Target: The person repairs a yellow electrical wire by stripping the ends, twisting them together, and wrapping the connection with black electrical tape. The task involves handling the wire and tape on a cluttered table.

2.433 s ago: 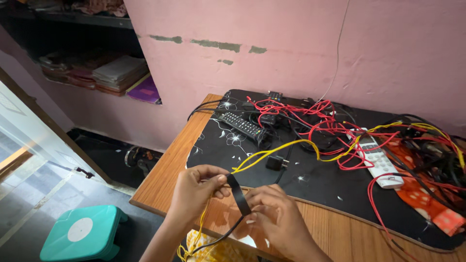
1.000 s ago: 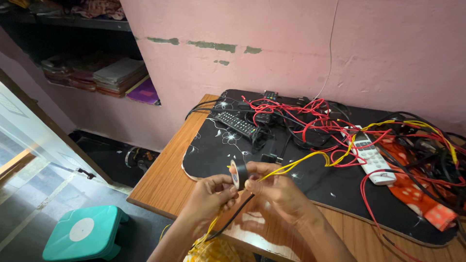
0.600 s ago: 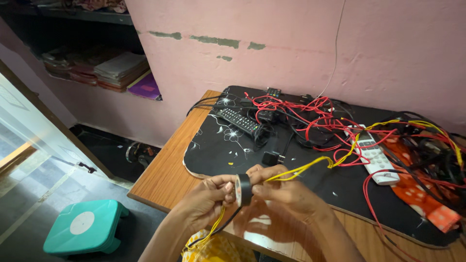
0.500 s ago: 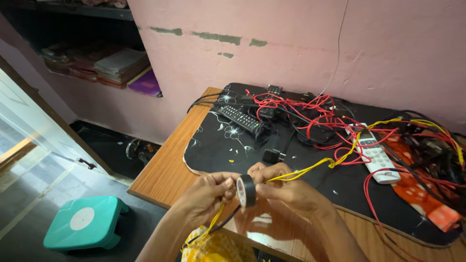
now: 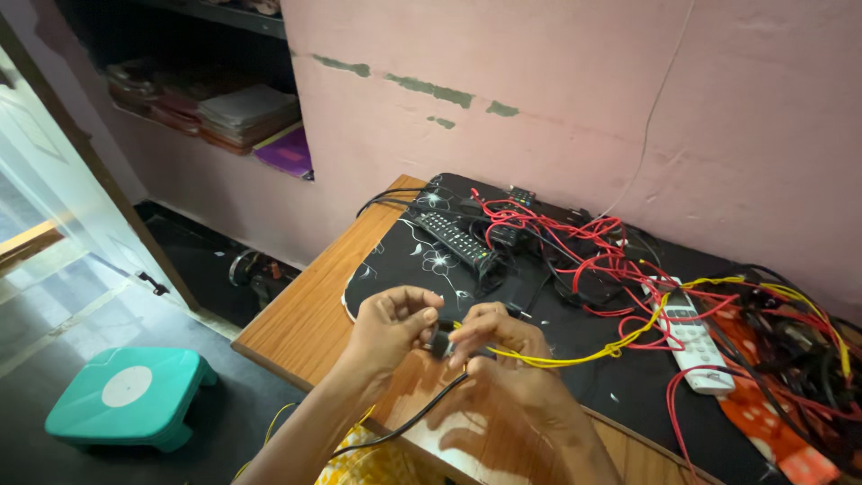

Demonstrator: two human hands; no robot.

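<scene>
Low in the middle of the frame, we had our left hand (image 5: 388,321) and right hand (image 5: 492,334) both pinching a small black tape roll (image 5: 439,339), mostly hidden, against the thin yellow wire (image 5: 575,359).

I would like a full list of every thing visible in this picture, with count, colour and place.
yellow wire: one, yellow, from the hands toward the right over the mat
tape roll: one, black, between both hands
black cable: one, black, hanging below the hands
red wires: a tangle, red, on the mat
black remote: one, black, far left of the mat
white remote: one, white, right part of the mat
mat: one, black with white flowers, on the table
table: one, brown wood
stool: one, teal, on the floor
left hand: holds the tape roll
right hand: pinches the yellow wire at the roll
</scene>
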